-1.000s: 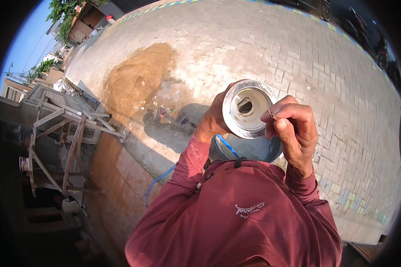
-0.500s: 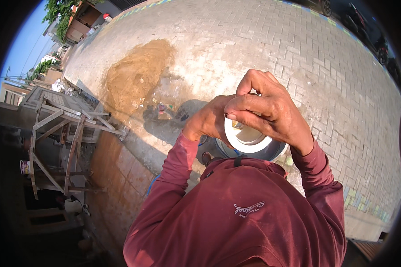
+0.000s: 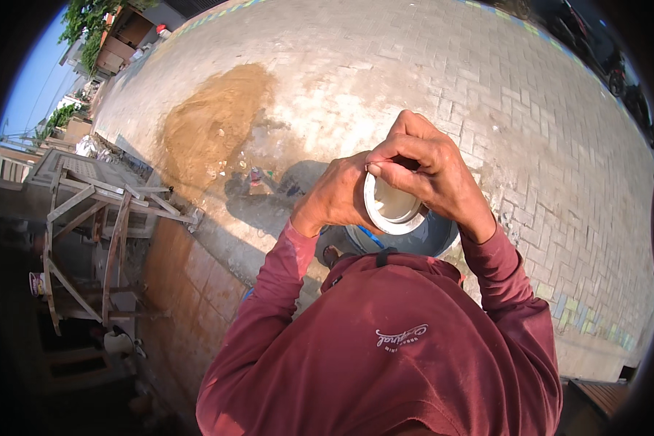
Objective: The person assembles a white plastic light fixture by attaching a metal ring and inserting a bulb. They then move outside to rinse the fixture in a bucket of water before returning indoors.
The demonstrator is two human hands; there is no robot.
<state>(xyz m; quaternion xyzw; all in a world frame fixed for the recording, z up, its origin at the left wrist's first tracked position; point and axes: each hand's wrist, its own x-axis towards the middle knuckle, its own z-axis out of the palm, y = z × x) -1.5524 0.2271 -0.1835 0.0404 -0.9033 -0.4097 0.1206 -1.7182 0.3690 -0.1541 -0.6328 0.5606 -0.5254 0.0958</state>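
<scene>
A white round plastic container with a pale inside is held in front of my body, its open mouth facing up toward me. My left hand is closed around its left side, fingers mostly hidden behind it. Over the far edge arches my right hand, thumb and forefinger pinched together at the rim near the left hand. A small dark bit shows at that pinch, too small to name. Below the container stands a large bucket with a greyish inside, partly covered by my hands and shirt. Something blue shows at its left side.
A sand heap lies on the paving, with scraps of litter close by. On the left stands a wooden frame beside a reddish tiled ledge. Parked motorbikes line the far right.
The right hand and the container have shifted slightly, and the view has moved a little. More of the container's inside and of the bucket below shows. The pinch stays at the rim.
</scene>
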